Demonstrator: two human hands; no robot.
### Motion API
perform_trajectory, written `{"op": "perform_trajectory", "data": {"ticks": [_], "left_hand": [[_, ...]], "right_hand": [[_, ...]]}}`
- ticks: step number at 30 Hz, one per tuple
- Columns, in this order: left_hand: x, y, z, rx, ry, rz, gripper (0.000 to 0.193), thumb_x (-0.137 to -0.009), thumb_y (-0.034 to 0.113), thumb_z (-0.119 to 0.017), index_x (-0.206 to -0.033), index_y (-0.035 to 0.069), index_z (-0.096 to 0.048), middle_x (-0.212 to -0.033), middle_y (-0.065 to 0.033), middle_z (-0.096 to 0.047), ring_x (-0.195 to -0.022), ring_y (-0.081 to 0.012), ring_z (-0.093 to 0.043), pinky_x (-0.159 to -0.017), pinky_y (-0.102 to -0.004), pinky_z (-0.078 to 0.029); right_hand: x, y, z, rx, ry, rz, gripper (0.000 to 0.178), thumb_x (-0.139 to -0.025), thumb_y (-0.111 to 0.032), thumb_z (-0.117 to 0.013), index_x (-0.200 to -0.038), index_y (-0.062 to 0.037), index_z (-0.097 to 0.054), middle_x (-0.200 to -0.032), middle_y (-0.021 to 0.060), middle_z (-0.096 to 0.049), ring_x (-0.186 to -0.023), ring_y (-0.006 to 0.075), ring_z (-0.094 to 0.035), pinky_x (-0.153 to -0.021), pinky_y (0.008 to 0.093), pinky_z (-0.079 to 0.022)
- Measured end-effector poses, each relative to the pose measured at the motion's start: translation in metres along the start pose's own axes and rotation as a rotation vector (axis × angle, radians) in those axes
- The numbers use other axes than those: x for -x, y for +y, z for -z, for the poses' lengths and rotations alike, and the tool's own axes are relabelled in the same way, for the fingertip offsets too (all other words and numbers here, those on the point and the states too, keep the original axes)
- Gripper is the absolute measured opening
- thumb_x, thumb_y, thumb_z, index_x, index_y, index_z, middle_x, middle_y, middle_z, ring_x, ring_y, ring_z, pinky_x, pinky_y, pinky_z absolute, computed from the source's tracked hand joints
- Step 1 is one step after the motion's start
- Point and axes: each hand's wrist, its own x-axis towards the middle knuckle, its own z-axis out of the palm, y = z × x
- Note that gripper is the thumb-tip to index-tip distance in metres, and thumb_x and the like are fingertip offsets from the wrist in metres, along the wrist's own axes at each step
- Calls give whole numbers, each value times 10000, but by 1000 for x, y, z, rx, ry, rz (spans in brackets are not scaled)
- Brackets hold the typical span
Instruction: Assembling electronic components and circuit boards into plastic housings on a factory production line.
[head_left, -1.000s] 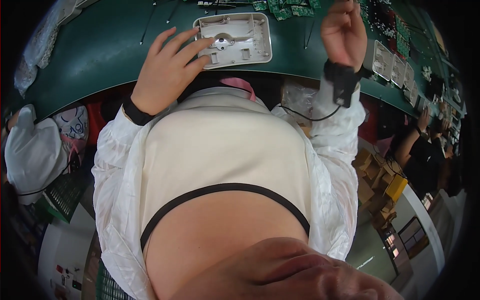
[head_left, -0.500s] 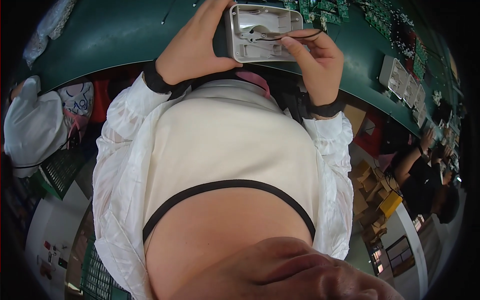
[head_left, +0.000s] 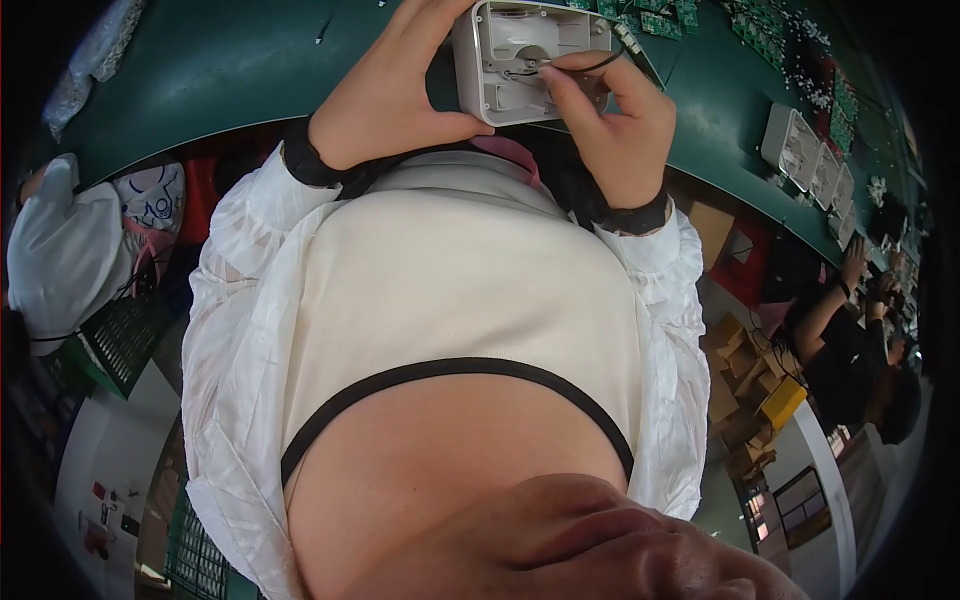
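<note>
A white plastic housing, open side up with moulded compartments inside, is held at the near edge of the green table. My left hand is closed round its left side, thumb along the near left corner and fingers at the far left. Over the right half of the housing, my right hand pinches a thin black cable between thumb and forefinger. One end of the cable runs down into the middle of the housing; the other bends up past my forefinger. My right fingers hide part of the housing's right side.
Green circuit boards lie along the table at the far right. Several similar white housings stand in a row on the right. A clear bag sits far left. A co-worker in black works at the right; another person's white sleeve shows left.
My right hand has moved slightly left, its fingertips closer to the middle of the housing. The housing has shifted a little and is tilted differently. My left hand keeps its grip.
</note>
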Motion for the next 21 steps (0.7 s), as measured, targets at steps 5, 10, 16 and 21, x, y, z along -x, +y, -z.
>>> {"op": "perform_trajectory", "data": {"ticks": [5, 10, 16, 21], "left_hand": [[-9, -54, -36, 347, 248, -609, 981, -699, 159, -882, -1503, 6, -342, -1438, -222, -409, -1357, -372, -455, -1139, -403, -380], [-5, -46, -32, 316, 200, -567, 1013, -725, 81, -848, -1546, 23, -258, -1465, -190, -402, -1350, -310, -474, -1114, -398, -422], [8, -6, -5, 510, -132, 254, 1059, -752, -11, -799, -1581, 51, -143, -1450, -165, -393, -1332, -256, -488, -1061, -382, -488], [6, -9, -8, 373, -113, 177, 1050, -760, -15, -789, -1582, 49, -138, -1442, -169, -395, -1317, -264, -507, -1055, -385, -496]], "right_hand": [[-1, 4, -11, 198, 44, 321, 141, -818, -7, -795, -951, -31, -754, -872, 86, -753, -750, 180, -701, -700, 267, -538], [-4, 7, -13, 320, 15, 427, 164, -797, 1, -795, -951, -37, -753, -877, 109, -742, -727, 263, -694, -667, 306, -544], [-13, -2, 5, 228, -148, 327, 160, -830, -36, -795, -987, -33, -764, -882, 117, -739, -719, 256, -696, -644, 315, -536], [-18, -15, 18, 262, 81, 166, 155, -874, -54, -774, -1028, -38, -769, -890, 111, -741, -752, 213, -702, -669, 292, -531]]}}
